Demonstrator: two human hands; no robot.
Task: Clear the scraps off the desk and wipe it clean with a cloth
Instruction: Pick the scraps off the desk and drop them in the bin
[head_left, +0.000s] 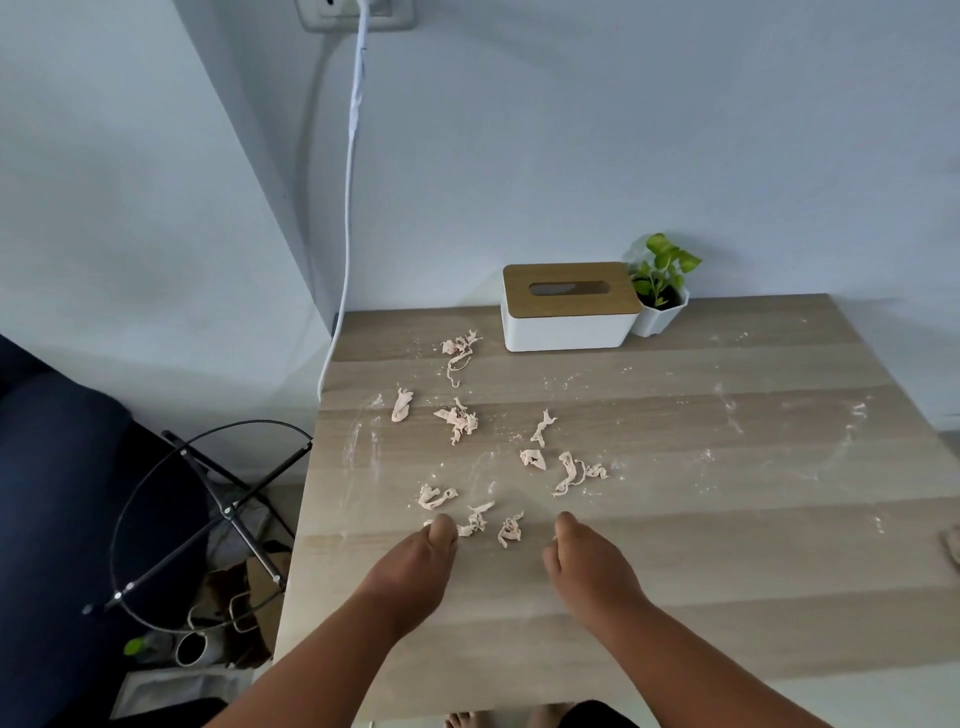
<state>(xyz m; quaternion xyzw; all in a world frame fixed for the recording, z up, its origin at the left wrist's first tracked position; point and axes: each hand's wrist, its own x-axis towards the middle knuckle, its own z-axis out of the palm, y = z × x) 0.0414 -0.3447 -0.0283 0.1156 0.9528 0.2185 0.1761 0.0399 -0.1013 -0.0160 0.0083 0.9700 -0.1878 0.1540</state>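
**Scrap clearing barely begun, wipe not started**

Left to right:

- Off the bench's left edge: a dark chair frame (208, 514) and paper bags (244, 608) on the floor. Can't tell if either is the scrap bin.
- Left hand (415, 566): fingers curled under, tips at the nearest scraps (457, 421). It seems to pinch a small piece at its tip, but the knuckles hide the contact, so can't confirm.
- About ten pinkish scraps lie loose across the bench's (727, 597) left-centre, none piled. White powder streaks run from the left edge to the far right.
- Right hand (587, 566): also curled, just right of the nearest scraps, nothing visibly held.
- Back: tissue box (569, 306), potted plant (662, 291) touching it.
- Right edge: a pinkish thing (953, 548), cut off; possibly the cloth, can't tell.

Judgement: nearly all collecting and the whole wipe remain.

Writing: none readable; no brand on the box.
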